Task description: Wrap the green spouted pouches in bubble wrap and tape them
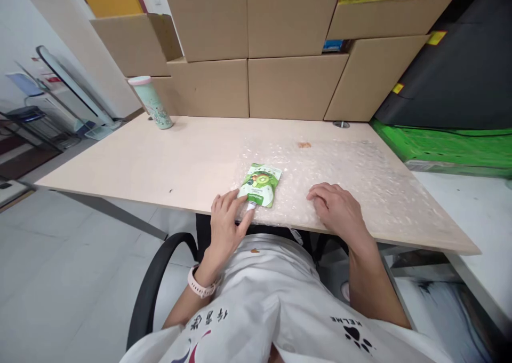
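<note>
A green and white food pouch [261, 185] with a kiwi picture lies on bubble wrap, its white-capped spout [252, 205] pointing toward me. My left hand [229, 219] is at the table's front edge, thumb and index finger closed around the spout end. The other fingers of that hand rest on the left side, close together. To the right of the pouch, my right hand [336, 208] sits on the bubble wrap [384, 192] with its fingers curled in and nothing visible in them.
Cardboard boxes [288, 85] are stacked along the table's back edge. A mint-green tumbler [154, 104] with a pink lid stands at the back left. On the right are a green crate [452, 149] and a dark case [456, 75]. A black chair armrest [146, 288] is below left.
</note>
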{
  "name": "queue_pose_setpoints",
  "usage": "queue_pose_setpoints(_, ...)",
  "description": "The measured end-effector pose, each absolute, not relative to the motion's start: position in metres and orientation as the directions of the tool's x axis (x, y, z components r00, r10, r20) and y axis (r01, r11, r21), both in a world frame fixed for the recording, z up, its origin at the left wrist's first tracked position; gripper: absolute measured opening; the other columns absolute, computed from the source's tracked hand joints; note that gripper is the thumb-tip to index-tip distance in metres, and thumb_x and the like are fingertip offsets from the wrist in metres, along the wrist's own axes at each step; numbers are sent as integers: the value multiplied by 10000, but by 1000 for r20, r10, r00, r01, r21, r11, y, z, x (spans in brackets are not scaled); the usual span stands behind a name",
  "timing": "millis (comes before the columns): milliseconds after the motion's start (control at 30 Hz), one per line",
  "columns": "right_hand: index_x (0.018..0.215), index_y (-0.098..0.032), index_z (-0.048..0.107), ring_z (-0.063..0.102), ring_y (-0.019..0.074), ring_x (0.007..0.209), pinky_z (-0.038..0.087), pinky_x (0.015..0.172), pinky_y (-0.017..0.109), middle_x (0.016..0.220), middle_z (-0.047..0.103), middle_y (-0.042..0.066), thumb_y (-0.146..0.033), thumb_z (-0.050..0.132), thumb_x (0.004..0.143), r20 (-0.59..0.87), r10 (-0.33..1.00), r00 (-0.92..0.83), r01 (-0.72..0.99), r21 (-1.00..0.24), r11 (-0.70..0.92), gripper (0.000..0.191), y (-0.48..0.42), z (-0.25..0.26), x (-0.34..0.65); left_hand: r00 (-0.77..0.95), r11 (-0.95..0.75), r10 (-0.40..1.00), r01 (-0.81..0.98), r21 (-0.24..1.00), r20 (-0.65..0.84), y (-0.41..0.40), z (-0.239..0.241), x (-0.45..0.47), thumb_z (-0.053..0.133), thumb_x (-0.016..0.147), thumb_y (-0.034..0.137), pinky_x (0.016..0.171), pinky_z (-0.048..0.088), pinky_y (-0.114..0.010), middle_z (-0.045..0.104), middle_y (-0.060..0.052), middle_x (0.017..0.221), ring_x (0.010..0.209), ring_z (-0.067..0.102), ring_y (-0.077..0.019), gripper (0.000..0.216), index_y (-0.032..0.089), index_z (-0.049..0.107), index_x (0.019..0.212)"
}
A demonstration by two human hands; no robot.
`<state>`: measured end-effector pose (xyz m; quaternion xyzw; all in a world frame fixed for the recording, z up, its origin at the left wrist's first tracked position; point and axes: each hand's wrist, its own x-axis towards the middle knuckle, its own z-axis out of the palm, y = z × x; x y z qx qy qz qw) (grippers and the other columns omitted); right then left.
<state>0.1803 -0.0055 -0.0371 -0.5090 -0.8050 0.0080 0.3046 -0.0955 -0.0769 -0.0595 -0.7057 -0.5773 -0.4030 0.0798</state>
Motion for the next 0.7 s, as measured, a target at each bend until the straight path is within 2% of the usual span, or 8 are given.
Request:
queue_pose_setpoints(67,868,-214,699,674,301,900,537,799,503,938,743,82,-149,453,909,519,814,-261,846,-282,452,258,-9,-30,174,64,-331,754,897,294,654,-80,-62,-93,618,918,359,1097,418,-566,617,-84,1344,1239,583,-304,357,291,563,1264)
queue_pose_setpoints(133,1026,-217,705,669,324,1034,551,862,523,1101,731,101,-191,464,943,557,779,-290,804,-300,514,256,-14,-23,155,92,-342,756,899,272,648,-84,-64,-94,621,917,369,1106,416,-552,590,-82,1393,1283,562,-307,452,300,504,1348)
queue_pose_setpoints(233,1219,-260,653,583,315,1270,548,995,501,1391,608,89,-296,520,969,545,671,-503,601,-337,725,285,-17,-20,116,115,-349,790,892,287,602,-88,-65,-102,649,898,446,1129,390,-550,562,-95,1434,1315,543,-315,672,289,353,1481)
queue_pose_setpoints(300,1233,-293,646,511,348,1353,542,1001,541,1463,550,77,-384,554,961,515,610,-603,523,-322,789,302,-15,-22,97,109,-330,805,899,288,584,-90,-66,-110,663,876,509,1156,338,-570,559,-114,1437,1318,538,-330,796,272,269,1525)
queue_pose_setpoints(400,1128,-334,683,505,349,1359,529,1012,562,1393,617,37,-482,555,950,490,566,-663,449,-345,824,264,-9,-26,87,106,-299,812,920,253,573,-91,-69,-119,658,864,558,1182,246,-601,575,-120,1422,1328,522,-349,844,269,238,1536)
queue_pose_setpoints(500,1041,-350,708,587,277,1282,548,1008,470,1286,684,6,-578,512,945,498,529,-687,395,-356,847,315,-5,-27,91,103,-285,819,926,245,565,-89,-73,-121,648,867,570,1186,203,-610,584,-117,1415,1343,501,-356,846,260,236,1538)
queue_pose_setpoints(600,1019,-343,730,637,218,1208,575,929,377,1230,710,-2,-668,443,934,532,485,-695,402,-272,874,442,-4,-25,97,92,-287,810,924,255,579,-88,-75,-119,630,883,558,1176,208,-620,580,-120,1416,1336,501,-365,804,271,256,1534)
queue_pose_setpoints(700,1067,-340,733,654,198,1178,579,876,373,1219,719,-21,-673,363,957,557,420,-717,388,-182,904,510,-6,-25,97,89,-294,809,917,270,581,-87,-78,-119,618,889,553,1161,220,-640,582,-119,1410,1329,503,-378,790,295,252,1540)
